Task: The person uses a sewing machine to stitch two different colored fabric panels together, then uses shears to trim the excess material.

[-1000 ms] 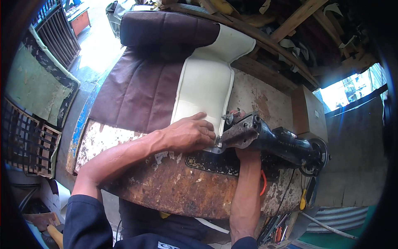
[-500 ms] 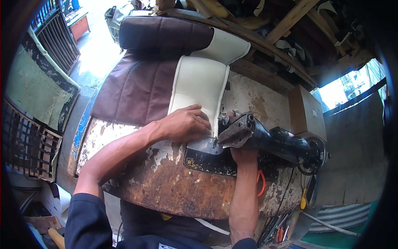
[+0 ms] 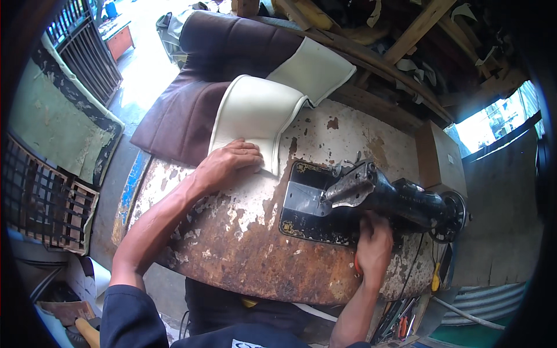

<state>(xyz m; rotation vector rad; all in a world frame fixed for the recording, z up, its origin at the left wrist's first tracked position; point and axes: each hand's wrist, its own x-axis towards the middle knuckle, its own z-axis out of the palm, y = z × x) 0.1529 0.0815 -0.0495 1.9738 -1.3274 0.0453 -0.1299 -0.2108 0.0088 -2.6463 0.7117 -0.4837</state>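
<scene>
My left hand grips the near end of a cream panel with white piping. Its fingers lie over the top and its thumb is hidden. The panel is joined to dark maroon quilted material, together looking like a seat cover. To the right is a black sewing machine, and nothing lies under its needle. My right hand is low beside the machine's bed, fingers curled and partly hidden under its arm. An orange handle shows by the heel of that hand; what the fingers hold is hidden.
The worn table has peeling paint. A cardboard box stands behind the machine. A yellow-handled tool hangs at the right edge, above several tools in a tray. A wooden rack rises behind, and metal grilles stand at left.
My left hand has drawn the cream panel left, out from the machine's needle area, and the panel now bulges upward. My right hand has come back toward me from under the machine's arm.
</scene>
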